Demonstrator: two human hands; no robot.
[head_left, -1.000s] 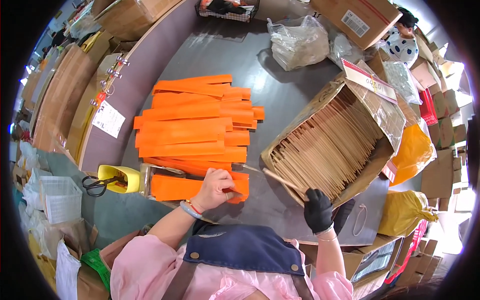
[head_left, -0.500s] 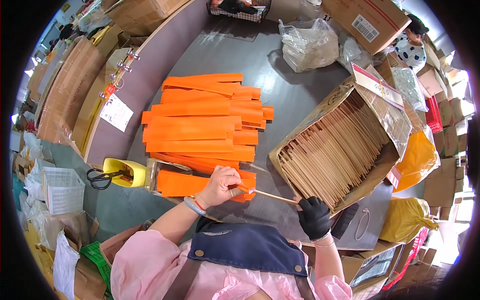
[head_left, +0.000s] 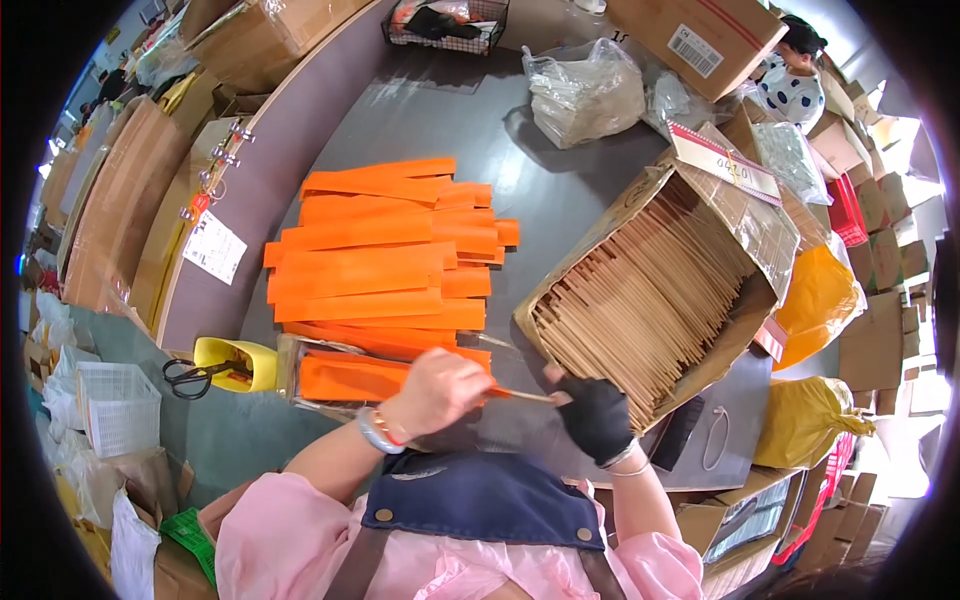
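Note:
A thin wooden stick runs between my two hands, low over the table. My left hand is closed, pinching the stick's left end where a bit of orange strip shows; how the strip sits on the stick is blurred. My right hand, in a black fingerless glove, grips the other end. Flat orange strips lie in overlapping rows beyond my left hand. Beside my left wrist, more orange strips fill a narrow clear tray. An open cardboard box on the right holds many wooden sticks.
A yellow holder with black scissors hangs by the table's left edge. A plastic bag and a wire basket stand at the back. A raised panel borders the left. Another person is far right.
The whole view has shifted, moving the table and box slightly left. My hands still hold the stick, now closer together, with the left hand turned and blurred.

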